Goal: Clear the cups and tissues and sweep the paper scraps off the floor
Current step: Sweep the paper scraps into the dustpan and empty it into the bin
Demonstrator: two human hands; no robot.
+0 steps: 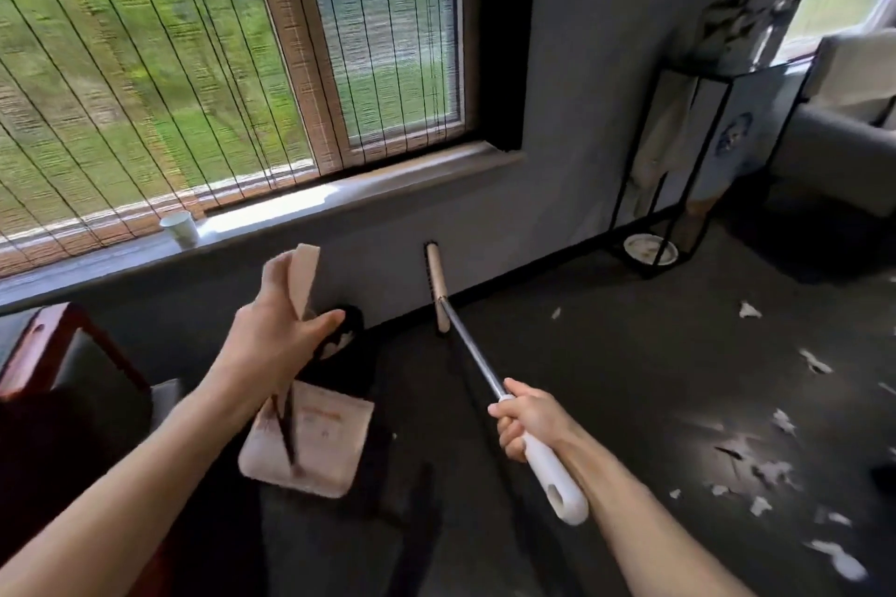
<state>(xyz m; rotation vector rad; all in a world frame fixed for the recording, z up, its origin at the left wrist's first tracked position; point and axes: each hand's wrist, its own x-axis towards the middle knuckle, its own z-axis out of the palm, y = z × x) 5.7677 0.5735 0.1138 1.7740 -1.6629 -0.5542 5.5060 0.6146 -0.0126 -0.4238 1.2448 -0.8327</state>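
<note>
My left hand [274, 335] grips the beige upright handle of a dustpan [310, 444], whose pan hangs low in front of me. My right hand [526, 422] grips the white handle of a broom; its metal shaft runs up to the beige broom head [436, 286], which rests against the wall's base. A white paper cup [180, 227] stands on the windowsill [339, 196]. White paper scraps [749, 463] lie scattered over the dark floor at the right. Behind my left hand is a black bin [351, 330] with something white inside.
A red-framed piece of furniture [53, 349] stands at the left. A black metal rack [679, 150] with a white dish [649, 248] at its foot stands against the wall, right of the window. A grey sofa [834, 150] is at the far right.
</note>
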